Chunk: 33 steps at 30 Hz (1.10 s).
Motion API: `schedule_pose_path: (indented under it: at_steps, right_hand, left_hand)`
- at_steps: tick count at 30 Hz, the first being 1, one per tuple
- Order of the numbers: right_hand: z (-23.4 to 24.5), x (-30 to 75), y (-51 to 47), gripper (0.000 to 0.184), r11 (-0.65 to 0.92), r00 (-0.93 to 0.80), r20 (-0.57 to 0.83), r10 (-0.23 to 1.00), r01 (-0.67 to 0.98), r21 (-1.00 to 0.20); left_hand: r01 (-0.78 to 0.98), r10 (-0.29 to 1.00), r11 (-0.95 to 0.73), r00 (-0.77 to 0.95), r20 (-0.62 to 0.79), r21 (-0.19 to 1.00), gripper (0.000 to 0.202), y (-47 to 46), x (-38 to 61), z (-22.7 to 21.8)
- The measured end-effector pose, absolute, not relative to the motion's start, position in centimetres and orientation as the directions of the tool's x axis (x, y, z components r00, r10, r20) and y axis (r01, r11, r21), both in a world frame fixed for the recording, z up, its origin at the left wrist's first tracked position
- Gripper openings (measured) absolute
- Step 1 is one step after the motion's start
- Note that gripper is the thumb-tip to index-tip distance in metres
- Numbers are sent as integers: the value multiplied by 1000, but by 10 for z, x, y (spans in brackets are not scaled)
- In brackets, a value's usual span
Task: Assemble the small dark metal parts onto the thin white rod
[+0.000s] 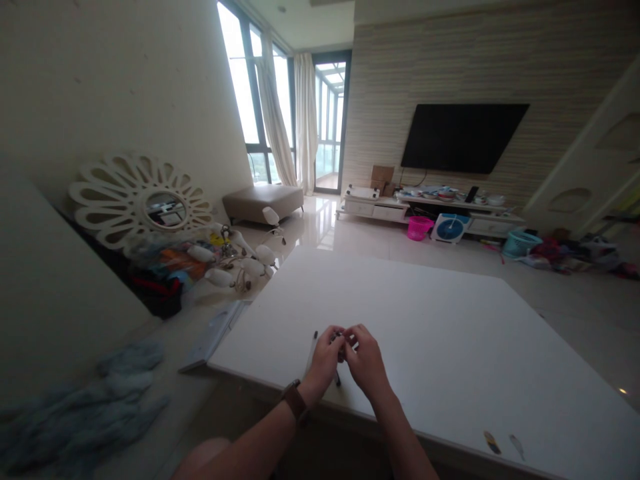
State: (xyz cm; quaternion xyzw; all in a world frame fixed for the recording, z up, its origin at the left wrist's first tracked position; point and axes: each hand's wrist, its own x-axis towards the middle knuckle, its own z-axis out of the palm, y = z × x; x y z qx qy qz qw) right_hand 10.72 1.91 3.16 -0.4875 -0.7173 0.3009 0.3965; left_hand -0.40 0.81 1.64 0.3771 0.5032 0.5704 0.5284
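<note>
**Hands meet over a small dark object at the near edge of a white table**

Hands first: our left hand (326,359) and right hand (367,363) are curled together above the large white square tabletop (450,333), fingertips pinching a small dark object (341,339) between them, too small to identify. Both hands sit close to the table's near edge, likely so the wrists can steady the fine work. Just left of the hands on the table lies a thin white pen-like stick (312,347). A brown watch strap (295,402) circles our left wrist. Beyond the table's far left corner, a white chandelier with frosted shades (235,263) rests on the floor.
</note>
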Motion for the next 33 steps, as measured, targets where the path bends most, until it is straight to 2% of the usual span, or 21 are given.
schedule_pose_path:
  at_steps: [6,11,21,33]
  right_hand:
    - [28,107,19,7,314,-173,264,949,447,-838]
    - [30,105,20,3,335,-160,294,942,470,-817]
    - [32,106,18,10,400,-190,353,916,476,-783]
    - [39,105,15,13,411,-214,351,912,484,-772]
  left_hand:
    - [-292,976,88,-164,-141,952,31,10,-5,17]
    - [-320,967,88,-199,-158,943,31,7,-6,22]
    - [-333,969,85,-191,-156,939,29,8,-8,20]
    - [-307,963,86,-219,-158,948,31,6,-9,24]
